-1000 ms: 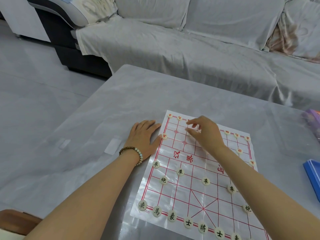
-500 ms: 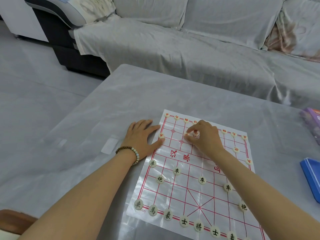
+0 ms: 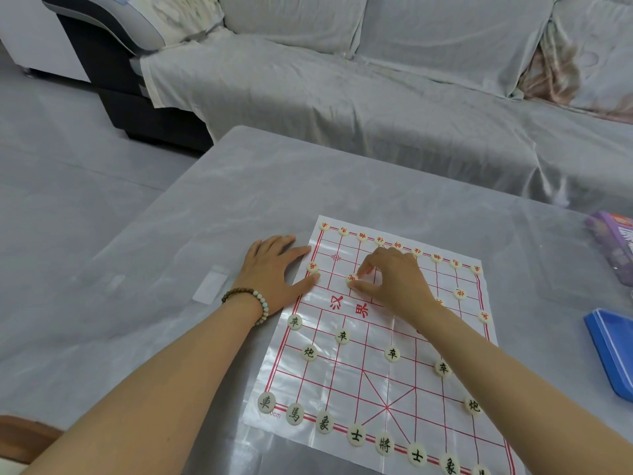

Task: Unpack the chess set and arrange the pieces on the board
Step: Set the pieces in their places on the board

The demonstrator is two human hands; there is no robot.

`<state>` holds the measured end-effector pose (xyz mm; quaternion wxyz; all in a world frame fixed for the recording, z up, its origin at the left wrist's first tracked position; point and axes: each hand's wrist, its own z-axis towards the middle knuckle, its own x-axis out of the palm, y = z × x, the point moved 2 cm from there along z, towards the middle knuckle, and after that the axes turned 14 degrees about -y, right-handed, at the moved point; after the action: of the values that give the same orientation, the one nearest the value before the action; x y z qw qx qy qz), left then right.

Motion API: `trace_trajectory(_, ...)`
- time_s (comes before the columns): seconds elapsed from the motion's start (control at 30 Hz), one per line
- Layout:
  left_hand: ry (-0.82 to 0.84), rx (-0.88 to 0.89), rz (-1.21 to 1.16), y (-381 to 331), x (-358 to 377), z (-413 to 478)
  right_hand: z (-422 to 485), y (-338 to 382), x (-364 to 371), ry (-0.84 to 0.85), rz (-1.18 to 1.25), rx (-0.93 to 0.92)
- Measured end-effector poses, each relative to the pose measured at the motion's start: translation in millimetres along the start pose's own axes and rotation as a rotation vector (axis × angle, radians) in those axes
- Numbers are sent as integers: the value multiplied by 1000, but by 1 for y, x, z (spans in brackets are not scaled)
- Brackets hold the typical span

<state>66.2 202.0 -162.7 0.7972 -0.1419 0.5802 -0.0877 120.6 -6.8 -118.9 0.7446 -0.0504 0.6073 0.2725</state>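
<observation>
Nearing the end: pinching a red-lettered piece (image 3: 351, 278) between thumb and forefinger of the right hand (image 3: 394, 282), at a crossing on the far half of the board (image 3: 359, 382), left hand (image 3: 274, 274) pressed flat with straight fingers over the sheet's left edge and the table (image 3: 239, 186). Already set: black-lettered pieces (image 3: 392, 354) across the near half, a red back row (image 3: 436, 258) along the far edge. Left to fill, seemingly, just the marked crossing (image 3: 337, 267) beside the left hand, plus anything hidden under the right arm.
</observation>
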Motion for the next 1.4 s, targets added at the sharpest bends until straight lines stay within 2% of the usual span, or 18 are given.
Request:
trace_trajectory(0.23, -8, 0, -3, 0, 0, 0, -2, 3, 1, 51, 50, -85)
trace_trajectory(0.6, -17, -2, -15, -1, -2, 0, -6, 1, 0, 52, 63, 4)
trace_trajectory(0.7, -23, 1, -19, -1, -2, 0, -3, 3, 4, 8, 56, 50)
trace_trajectory(0.83, -20, -3, -13, -2, -2, 0, -4, 6, 4, -7, -26, 10)
trace_trajectory(1.4, -2, -6, -5, -1, -1, 0, -8, -3, -1, -35, 78, 64)
